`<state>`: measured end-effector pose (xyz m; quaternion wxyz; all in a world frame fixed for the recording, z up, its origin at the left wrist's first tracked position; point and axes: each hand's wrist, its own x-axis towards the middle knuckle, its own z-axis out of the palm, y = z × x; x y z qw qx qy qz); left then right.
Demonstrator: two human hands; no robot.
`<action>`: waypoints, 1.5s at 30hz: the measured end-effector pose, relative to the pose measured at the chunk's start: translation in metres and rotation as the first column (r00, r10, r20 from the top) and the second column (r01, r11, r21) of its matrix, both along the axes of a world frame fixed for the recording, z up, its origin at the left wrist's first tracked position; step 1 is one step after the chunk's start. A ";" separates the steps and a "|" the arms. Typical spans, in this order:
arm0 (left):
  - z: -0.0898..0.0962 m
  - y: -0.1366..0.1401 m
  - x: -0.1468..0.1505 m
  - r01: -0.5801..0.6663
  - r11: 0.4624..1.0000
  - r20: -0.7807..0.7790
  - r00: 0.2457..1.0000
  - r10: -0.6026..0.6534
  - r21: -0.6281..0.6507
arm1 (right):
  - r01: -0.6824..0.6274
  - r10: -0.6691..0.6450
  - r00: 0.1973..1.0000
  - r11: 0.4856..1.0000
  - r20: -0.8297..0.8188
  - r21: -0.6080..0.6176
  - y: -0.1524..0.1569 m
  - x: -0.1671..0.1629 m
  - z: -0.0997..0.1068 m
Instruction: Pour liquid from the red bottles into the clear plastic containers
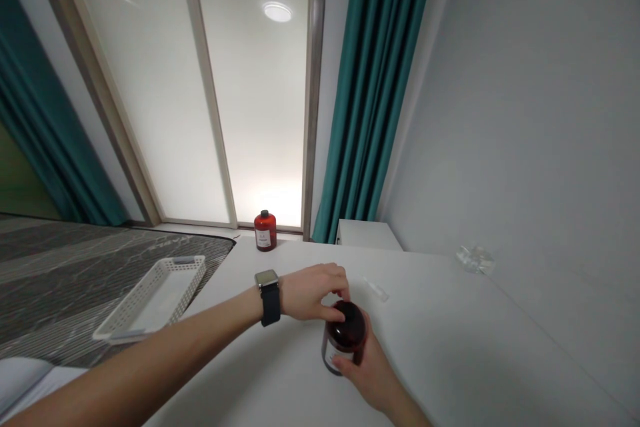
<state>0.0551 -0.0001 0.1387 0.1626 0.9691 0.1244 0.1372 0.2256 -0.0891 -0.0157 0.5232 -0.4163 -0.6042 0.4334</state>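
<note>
Dark btl [351,335] on white counter [280,373], R hand [371,370] gripping its side; L hand [316,290] has fingers at its cap [349,310], tho can't tell if closed on it. Looks like cap-work step; next move prob. calls for R steady, L twisting. Red btl [265,231] stands near counter's far edge.

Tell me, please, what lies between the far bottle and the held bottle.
The left hand lies between the far bottle and the held bottle in the head view.
</note>
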 end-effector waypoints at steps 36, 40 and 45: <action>-0.074 -0.024 -0.007 -0.023 0.860 0.550 0.760 0.346 -0.509 | 0.107 -0.175 0.950 0.960 0.258 0.258 -0.007 0.013 -0.018; -0.078 -0.026 -0.005 0.043 0.824 0.572 0.740 0.354 -0.565 | 0.109 -0.178 0.949 0.961 0.262 0.255 -0.007 0.014 -0.023; -0.080 -0.026 -0.002 0.058 0.829 0.610 0.706 0.361 -0.557 | 0.130 -0.187 0.952 0.963 0.242 0.235 -0.007 0.013 -0.026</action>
